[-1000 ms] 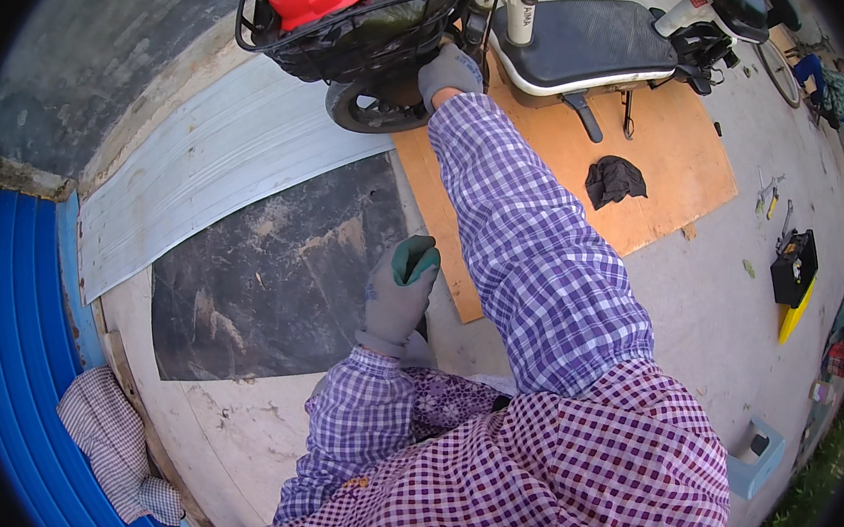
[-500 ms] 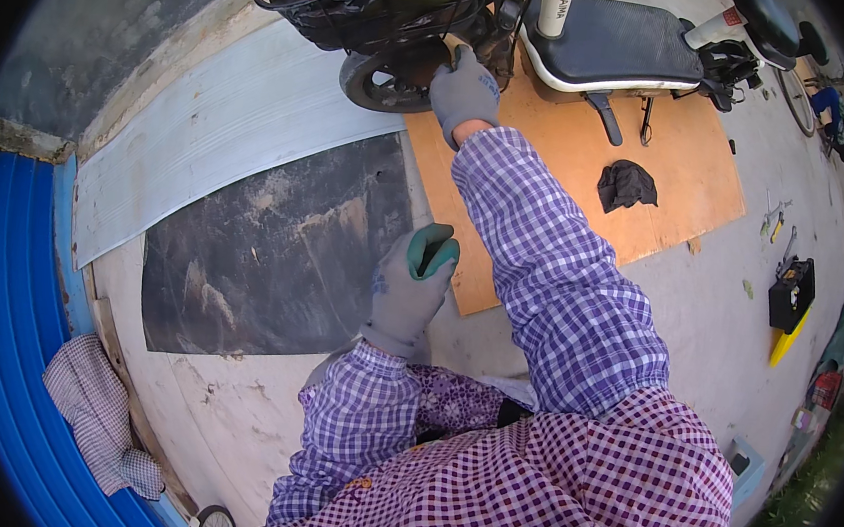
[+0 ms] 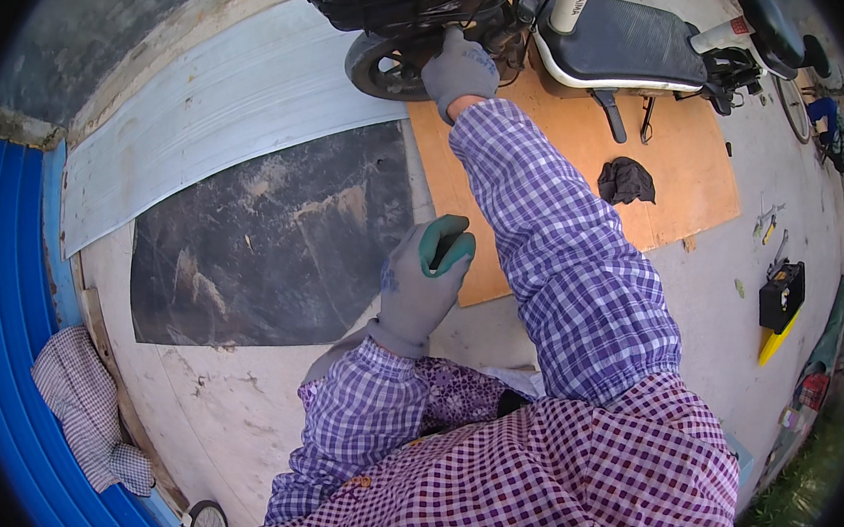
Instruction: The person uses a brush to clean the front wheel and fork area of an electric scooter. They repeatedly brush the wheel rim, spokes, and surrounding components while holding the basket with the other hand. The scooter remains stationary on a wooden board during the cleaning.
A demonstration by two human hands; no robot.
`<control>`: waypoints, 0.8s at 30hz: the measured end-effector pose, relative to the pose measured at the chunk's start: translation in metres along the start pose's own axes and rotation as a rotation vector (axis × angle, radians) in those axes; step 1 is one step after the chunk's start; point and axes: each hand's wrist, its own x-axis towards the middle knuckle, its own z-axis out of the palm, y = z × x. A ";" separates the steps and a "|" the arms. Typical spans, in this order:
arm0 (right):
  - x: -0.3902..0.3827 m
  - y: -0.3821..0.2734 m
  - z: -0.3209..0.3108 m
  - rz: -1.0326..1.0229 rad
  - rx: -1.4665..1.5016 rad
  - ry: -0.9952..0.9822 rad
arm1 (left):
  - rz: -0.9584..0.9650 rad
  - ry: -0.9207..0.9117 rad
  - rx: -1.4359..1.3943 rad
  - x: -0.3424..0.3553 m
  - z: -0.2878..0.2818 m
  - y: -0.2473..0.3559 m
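A black-and-white electric scooter (image 3: 617,45) stands at the top of the view. My right hand (image 3: 462,73), in a grey glove, reaches out to the right side of its front wheel (image 3: 369,63). The fingers there look curled in, but their tips and anything between them are hidden. Nearer to me, my left hand (image 3: 421,278) is raised above the ground in a grey glove with a green palm. Its thumb and fingers are bent together into a ring; anything small inside cannot be made out. A black wire basket (image 3: 405,1) with dark plastic hangs over the wheel.
Under the scooter lies an orange-brown board (image 3: 691,177) with a crumpled black cloth (image 3: 626,181). A dark sheet (image 3: 263,240) and a pale blue panel (image 3: 224,116) cover ground at left. Tools and a black toolbox (image 3: 782,295) lie at right; another person (image 3: 840,129) is far right.
My right hand has moved slightly left and down against the wheel, its fingers now less visible. The left hand has shifted a little right and up, still curled. The whole view has tilted slightly.
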 end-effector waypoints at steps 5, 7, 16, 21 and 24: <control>-0.053 -0.034 0.034 -0.070 0.014 -0.150 | 0.092 0.059 0.089 -0.001 -0.005 -0.003; -0.061 -0.033 0.040 -0.105 0.013 -0.145 | 0.042 0.054 0.089 -0.001 -0.011 -0.007; -0.035 0.024 0.008 -0.084 -0.007 0.191 | -0.044 0.164 0.279 -0.004 -0.032 -0.011; -0.018 -0.005 0.007 -0.062 -0.107 0.087 | -0.105 0.151 0.389 -0.005 -0.032 -0.004; -0.034 -0.030 0.028 -0.142 -0.172 -0.019 | -0.095 0.161 0.413 -0.005 -0.033 -0.005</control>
